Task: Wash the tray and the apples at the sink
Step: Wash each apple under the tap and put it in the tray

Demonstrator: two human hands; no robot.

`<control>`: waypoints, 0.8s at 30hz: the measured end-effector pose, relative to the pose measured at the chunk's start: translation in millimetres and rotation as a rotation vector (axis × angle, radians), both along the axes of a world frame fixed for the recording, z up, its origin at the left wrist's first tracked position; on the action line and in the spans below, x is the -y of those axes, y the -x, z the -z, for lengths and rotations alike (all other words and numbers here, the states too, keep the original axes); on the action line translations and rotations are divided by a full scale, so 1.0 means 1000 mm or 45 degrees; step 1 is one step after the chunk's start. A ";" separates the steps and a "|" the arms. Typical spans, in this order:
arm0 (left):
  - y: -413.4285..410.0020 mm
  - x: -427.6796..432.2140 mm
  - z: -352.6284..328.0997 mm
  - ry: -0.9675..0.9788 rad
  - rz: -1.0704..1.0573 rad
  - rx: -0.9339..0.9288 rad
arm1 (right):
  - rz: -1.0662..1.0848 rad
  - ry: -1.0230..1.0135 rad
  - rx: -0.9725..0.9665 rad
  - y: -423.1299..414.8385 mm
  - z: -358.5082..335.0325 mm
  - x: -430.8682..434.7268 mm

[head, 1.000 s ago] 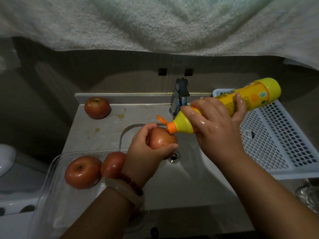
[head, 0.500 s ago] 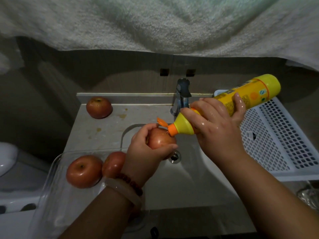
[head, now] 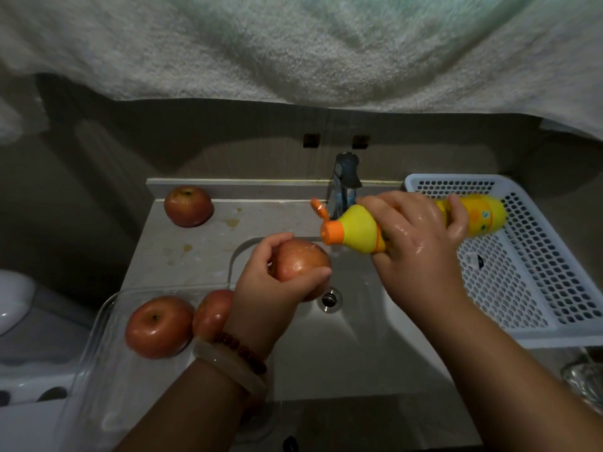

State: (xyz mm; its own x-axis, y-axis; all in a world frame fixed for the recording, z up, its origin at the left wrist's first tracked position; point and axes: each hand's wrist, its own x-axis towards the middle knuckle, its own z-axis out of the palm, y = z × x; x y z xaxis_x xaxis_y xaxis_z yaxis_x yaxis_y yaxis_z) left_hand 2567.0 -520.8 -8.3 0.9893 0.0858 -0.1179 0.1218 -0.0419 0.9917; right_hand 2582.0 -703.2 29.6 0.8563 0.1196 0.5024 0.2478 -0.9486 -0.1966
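Gripping 1 wet apple point(head: 301, 262) over the sink point(head: 352, 347) in my left hand point(head: 270, 288), right hand point(head: 417, 243) clutching the soap bottle point(head: 359, 233); 2 apples point(head: 158, 326) wait in the tray point(head: 98, 370) at the counter's front-left corner, 1 point(head: 188, 206) at its back-left.

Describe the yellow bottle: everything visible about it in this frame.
The yellow bottle looks like plastic, with an orange flip cap whose lid hangs open. It lies nearly level, tipped slightly, cap toward the apple but apart from it. The wet right hand grips its middle. Its base end sits over the white basket. Label print is unreadable.
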 end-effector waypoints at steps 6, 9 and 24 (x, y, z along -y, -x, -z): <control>0.000 -0.006 -0.003 0.040 -0.041 -0.028 | -0.074 -0.927 -0.192 -0.005 -0.033 0.002; 0.001 -0.010 -0.003 -0.003 -0.053 -0.028 | -0.143 -1.289 -0.323 -0.014 -0.040 0.000; -0.002 -0.034 0.002 0.025 -0.184 -0.109 | -0.185 -1.367 -0.442 -0.106 0.002 -0.090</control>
State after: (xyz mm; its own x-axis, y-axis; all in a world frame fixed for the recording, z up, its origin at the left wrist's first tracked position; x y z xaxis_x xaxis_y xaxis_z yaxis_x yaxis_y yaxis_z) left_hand 2569.0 -486.7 -10.6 0.9531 0.2235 -0.2040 0.2090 0.0015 0.9779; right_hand 2688.1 -613.5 27.9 0.9824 -0.1198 0.1433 0.1152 -0.2154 -0.9697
